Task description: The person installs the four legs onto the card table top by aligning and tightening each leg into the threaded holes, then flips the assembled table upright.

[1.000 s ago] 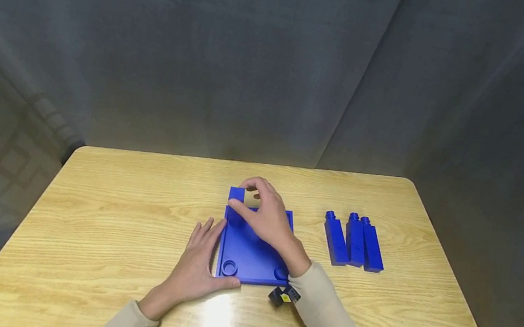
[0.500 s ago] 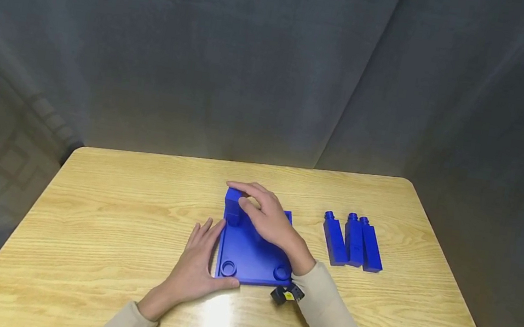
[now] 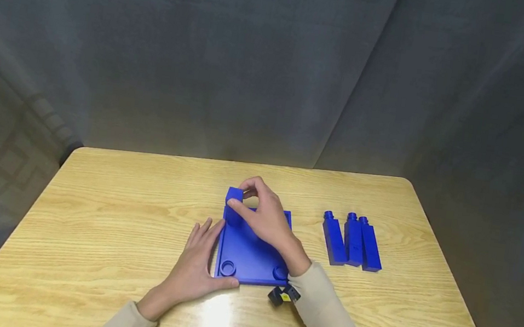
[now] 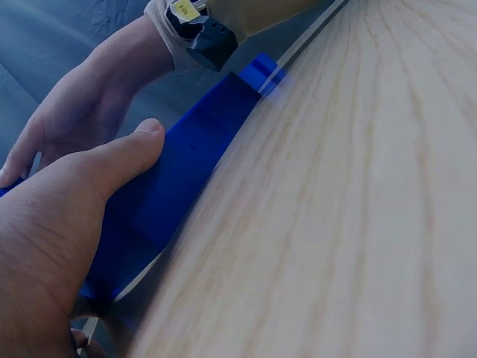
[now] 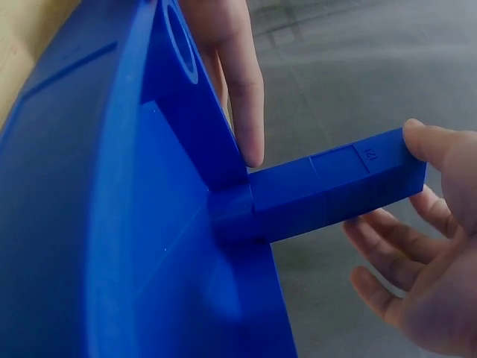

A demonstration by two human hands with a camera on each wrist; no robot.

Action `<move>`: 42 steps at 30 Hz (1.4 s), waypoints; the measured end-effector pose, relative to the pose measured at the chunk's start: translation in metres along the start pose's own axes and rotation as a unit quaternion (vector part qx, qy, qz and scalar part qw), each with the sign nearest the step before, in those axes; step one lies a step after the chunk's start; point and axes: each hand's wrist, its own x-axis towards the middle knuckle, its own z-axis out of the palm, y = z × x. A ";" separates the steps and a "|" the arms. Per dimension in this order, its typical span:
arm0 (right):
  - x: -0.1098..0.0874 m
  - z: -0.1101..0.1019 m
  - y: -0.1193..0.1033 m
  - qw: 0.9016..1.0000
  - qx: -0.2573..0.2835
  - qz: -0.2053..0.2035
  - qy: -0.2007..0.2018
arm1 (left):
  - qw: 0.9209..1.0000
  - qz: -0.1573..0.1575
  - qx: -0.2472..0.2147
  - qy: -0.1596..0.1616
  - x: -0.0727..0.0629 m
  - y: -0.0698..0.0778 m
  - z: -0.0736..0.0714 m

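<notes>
A square blue panel point(image 3: 255, 254) with a raised rim and round corner sockets lies on the table. At its far left corner stands a blue square leg point(image 5: 335, 183), its lower end in the socket. My right hand point(image 3: 266, 216) pinches the leg's top, thumb on the near face and fingertips on the far side. My left hand point(image 3: 196, 265) is spread around the panel's near left corner, straight fingers along the left side and thumb point(image 4: 141, 149) against the front edge. The near left socket point(image 3: 227, 268) is bare; my right wrist partly covers the near right socket point(image 3: 279, 273).
Three more blue legs with threaded ends lie side by side on the right of the table: a left one point(image 3: 334, 243), a middle one point(image 3: 354, 242) and a right one point(image 3: 371, 248). A dark curtain point(image 3: 236, 60) hangs behind the wooden table point(image 3: 102, 209).
Half a second ago my right fingers reached over the leg's top to its left; they have swung back to the right and the thumb leftward. The leg stays upright; my left hand keeps its place.
</notes>
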 end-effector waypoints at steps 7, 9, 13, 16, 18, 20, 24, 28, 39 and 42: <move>-0.001 0.000 -0.001 1.000 -0.002 0.009 0.007 | 1.000 -0.006 0.003 -0.002 0.000 0.000 0.001; 0.000 -0.001 -0.001 1.000 0.004 -0.001 0.001 | 1.000 -0.006 0.004 -0.001 0.000 0.000 0.001; 0.000 -0.006 0.000 0.999 0.022 -0.036 -0.032 | 1.000 -0.004 0.002 0.001 0.000 0.000 0.000; 0.000 -0.009 0.000 0.997 0.023 -0.045 -0.062 | 1.000 -0.003 0.002 0.001 0.000 0.001 0.000; -0.001 -0.010 0.000 0.996 0.018 -0.041 -0.073 | 1.000 -0.001 0.001 0.002 0.000 0.001 0.000; -0.001 -0.011 0.000 0.996 0.015 -0.036 -0.076 | 1.000 0.002 0.001 0.003 0.000 0.001 0.000; -0.001 -0.011 -0.001 0.998 0.008 -0.024 -0.059 | 1.000 0.006 0.001 0.004 0.000 0.000 0.000; -0.001 -0.009 -0.001 1.000 -0.006 -0.012 -0.028 | 1.000 0.005 0.000 0.002 0.000 0.000 0.000; -0.002 -0.004 -0.004 1.000 -0.021 0.000 0.007 | 1.000 -0.005 -0.001 0.000 0.000 0.001 0.001; -0.003 -0.001 -0.005 0.999 -0.028 0.006 0.017 | 1.000 -0.007 0.003 0.000 0.000 0.001 0.001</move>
